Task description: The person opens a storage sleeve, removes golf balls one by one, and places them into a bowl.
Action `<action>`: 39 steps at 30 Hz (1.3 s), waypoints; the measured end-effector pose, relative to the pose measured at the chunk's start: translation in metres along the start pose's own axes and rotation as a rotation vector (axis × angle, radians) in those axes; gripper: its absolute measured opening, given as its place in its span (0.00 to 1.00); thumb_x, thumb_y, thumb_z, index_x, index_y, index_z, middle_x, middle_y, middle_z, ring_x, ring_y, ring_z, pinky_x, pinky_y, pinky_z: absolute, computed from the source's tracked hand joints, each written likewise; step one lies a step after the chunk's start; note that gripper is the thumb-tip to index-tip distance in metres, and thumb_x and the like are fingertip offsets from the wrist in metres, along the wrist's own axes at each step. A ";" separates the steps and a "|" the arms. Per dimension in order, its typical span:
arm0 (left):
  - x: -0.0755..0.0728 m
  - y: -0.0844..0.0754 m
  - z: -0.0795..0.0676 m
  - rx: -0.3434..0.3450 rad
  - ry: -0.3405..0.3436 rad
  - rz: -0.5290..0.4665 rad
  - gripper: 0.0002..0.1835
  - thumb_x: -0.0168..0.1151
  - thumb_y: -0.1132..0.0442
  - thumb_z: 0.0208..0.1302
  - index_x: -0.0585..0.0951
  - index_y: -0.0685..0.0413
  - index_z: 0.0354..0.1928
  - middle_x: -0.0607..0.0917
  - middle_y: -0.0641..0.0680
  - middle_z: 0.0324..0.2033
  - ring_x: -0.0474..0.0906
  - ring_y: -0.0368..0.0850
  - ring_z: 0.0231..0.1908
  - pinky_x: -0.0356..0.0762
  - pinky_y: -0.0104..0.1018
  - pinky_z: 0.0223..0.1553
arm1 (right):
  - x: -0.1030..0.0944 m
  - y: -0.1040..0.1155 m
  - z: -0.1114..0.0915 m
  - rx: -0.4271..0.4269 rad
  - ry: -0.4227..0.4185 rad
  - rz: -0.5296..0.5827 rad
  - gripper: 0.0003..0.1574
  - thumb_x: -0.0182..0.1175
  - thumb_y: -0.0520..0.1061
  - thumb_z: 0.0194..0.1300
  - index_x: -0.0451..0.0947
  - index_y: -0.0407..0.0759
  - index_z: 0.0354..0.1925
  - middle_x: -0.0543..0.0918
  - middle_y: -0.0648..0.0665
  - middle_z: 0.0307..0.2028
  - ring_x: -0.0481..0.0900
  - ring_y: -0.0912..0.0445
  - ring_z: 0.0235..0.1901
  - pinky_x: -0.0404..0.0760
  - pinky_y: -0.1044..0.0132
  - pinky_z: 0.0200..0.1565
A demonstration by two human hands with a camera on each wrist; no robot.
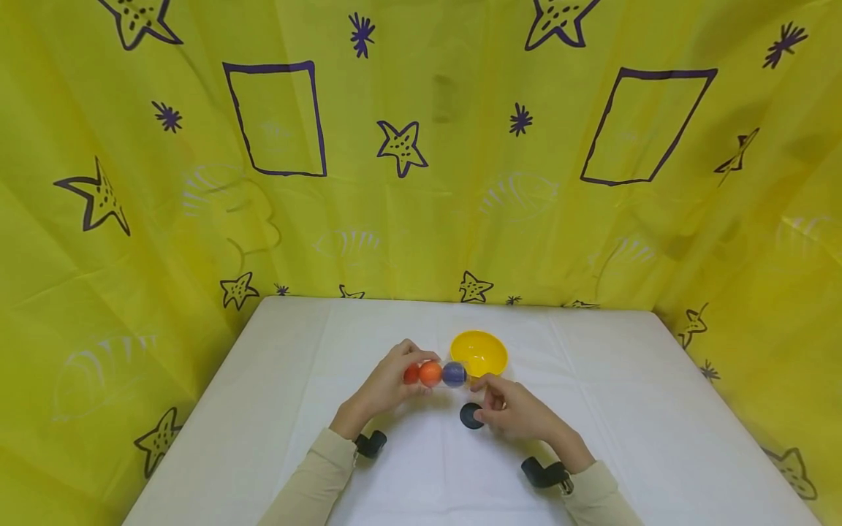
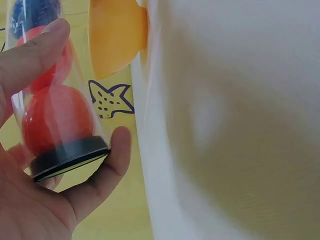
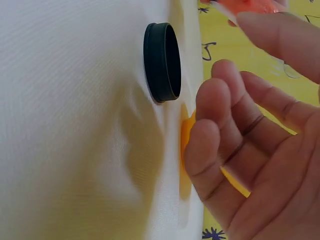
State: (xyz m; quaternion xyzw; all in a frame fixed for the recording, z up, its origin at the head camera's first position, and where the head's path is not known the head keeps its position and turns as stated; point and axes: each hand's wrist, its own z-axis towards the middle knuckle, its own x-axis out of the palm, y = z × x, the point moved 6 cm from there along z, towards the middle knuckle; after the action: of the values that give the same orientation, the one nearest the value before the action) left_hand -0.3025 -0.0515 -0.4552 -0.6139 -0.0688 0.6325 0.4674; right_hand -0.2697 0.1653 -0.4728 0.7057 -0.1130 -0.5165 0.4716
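My left hand [image 1: 393, 374] grips a clear tube [image 2: 77, 65] with a black cap [image 2: 70, 157] on its near end. Inside it, in a row, sit a red ball [image 1: 411, 374], an orange ball [image 1: 430, 374] and a blue ball [image 1: 454, 374]. In the head view the tube lies nearly level above the table. My right hand [image 1: 520, 410] hovers by the tube's far end with fingers loosely bent; the right wrist view shows nothing held in it. Below that hand, a loose black cap [image 3: 162, 62] lies on the tabletop with its hollow side up.
A yellow bowl [image 1: 479, 353] stands just behind the tube and the hands. White cloth covers the table [image 1: 579, 351]. Yellow curtains [image 1: 447, 241] with drawn stars hang along the back and sides.
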 end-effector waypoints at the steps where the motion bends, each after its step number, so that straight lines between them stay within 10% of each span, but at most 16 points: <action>1: 0.000 -0.001 0.000 0.008 -0.002 0.000 0.26 0.73 0.61 0.53 0.79 0.35 0.55 0.72 0.43 0.42 0.69 0.39 0.46 0.73 0.37 0.52 | -0.001 0.001 0.000 -0.007 -0.006 0.015 0.25 0.63 0.51 0.64 0.72 0.41 0.55 0.77 0.49 0.28 0.75 0.60 0.25 0.77 0.68 0.27; 39: -0.008 -0.026 -0.001 0.064 -0.061 0.108 0.24 0.75 0.61 0.51 0.81 0.39 0.52 0.71 0.45 0.44 0.64 0.41 0.49 0.74 0.37 0.50 | -0.006 0.003 0.003 -0.031 -0.130 0.176 0.25 0.63 0.50 0.64 0.68 0.45 0.55 0.81 0.43 0.38 0.79 0.55 0.35 0.81 0.66 0.38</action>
State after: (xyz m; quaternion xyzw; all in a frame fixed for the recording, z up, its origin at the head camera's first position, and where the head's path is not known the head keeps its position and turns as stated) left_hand -0.2895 -0.0428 -0.4328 -0.5820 -0.0294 0.6771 0.4495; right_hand -0.2739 0.1653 -0.4667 0.6507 -0.1968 -0.5197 0.5175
